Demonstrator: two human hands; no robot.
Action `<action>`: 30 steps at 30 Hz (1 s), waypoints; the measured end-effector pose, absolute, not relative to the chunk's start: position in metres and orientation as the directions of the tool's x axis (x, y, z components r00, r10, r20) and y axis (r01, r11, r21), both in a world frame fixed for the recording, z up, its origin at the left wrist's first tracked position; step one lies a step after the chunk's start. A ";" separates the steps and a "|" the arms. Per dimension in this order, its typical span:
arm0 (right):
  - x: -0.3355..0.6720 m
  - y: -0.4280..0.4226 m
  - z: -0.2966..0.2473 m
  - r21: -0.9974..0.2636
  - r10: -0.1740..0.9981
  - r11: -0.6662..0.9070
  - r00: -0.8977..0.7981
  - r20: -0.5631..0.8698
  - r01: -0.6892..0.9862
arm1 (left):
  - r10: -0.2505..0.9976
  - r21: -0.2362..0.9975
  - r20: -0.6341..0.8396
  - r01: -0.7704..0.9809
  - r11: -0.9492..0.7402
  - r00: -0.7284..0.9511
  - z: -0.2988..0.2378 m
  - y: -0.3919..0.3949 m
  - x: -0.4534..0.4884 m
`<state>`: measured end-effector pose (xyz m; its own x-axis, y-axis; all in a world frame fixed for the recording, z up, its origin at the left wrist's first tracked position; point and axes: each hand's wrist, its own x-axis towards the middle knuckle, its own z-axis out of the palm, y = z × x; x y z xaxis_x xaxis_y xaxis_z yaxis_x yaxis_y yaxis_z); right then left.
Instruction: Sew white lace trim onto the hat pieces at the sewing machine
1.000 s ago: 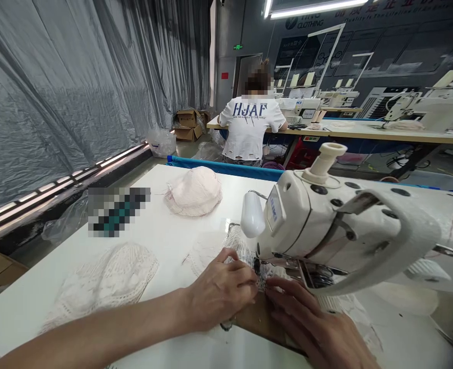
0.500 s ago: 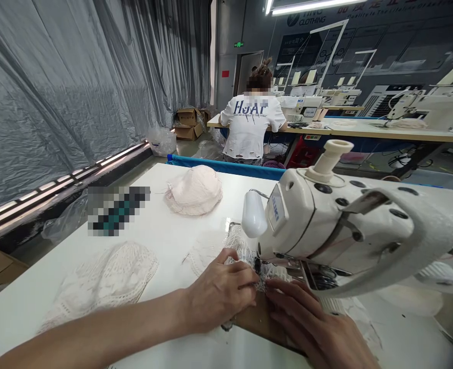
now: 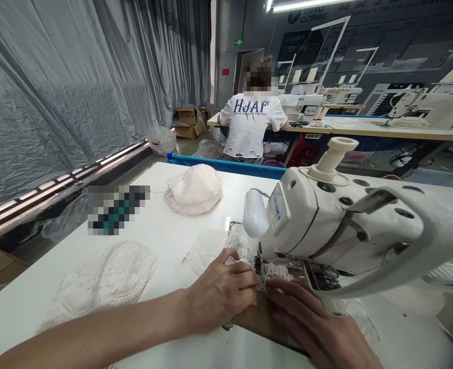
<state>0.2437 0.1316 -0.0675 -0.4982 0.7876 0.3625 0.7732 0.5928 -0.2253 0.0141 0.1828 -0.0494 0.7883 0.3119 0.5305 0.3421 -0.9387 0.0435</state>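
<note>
A piece of white lace fabric point(image 3: 239, 245) lies under the needle area of a white sewing machine point(image 3: 337, 215). My left hand point(image 3: 222, 292) is closed, with curled fingers pressing the lace just left of the presser foot. On the other side, my right hand point(image 3: 318, 323) has its fingers stretched out and lying low, the fingertips touching the lace's near edge. A brown plate point(image 3: 258, 315) shows between the hands. The stitching point itself is mostly hidden by fingers and the machine head.
On the white table point(image 3: 165, 338) lie a pale pink cup-shaped fabric piece point(image 3: 194, 188) and a white lace piece point(image 3: 107, 277). A blurred dark object point(image 3: 119, 210) lies at the left edge. Beyond, a person in a white shirt point(image 3: 249, 125) sits at another bench.
My hands and the lace stay almost where they were. The machine appears slightly shifted in view, and the seated person's head has moved a little.
</note>
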 end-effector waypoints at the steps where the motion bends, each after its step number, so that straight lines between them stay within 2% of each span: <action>1: 0.244 0.132 -0.067 -0.231 0.789 0.592 -0.497 0.361 0.772 | 0.311 0.041 0.530 0.342 -0.939 0.789 -0.049 0.183 0.014; 14: 0.241 0.141 -0.052 -0.265 0.738 0.665 -0.560 0.376 0.698 | 0.299 0.016 0.496 0.335 -0.942 0.815 -0.049 0.184 0.013; 30: 0.244 0.139 -0.056 -0.302 0.764 0.642 -0.553 0.334 0.705 | 0.336 0.042 0.512 0.368 -0.929 0.790 -0.047 0.184 0.015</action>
<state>0.2444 0.1391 -0.0556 -0.5529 0.7636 0.3335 0.7047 0.6421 -0.3019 0.0146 0.1837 -0.0472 0.7904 0.3363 0.5120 0.3678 -0.9289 0.0425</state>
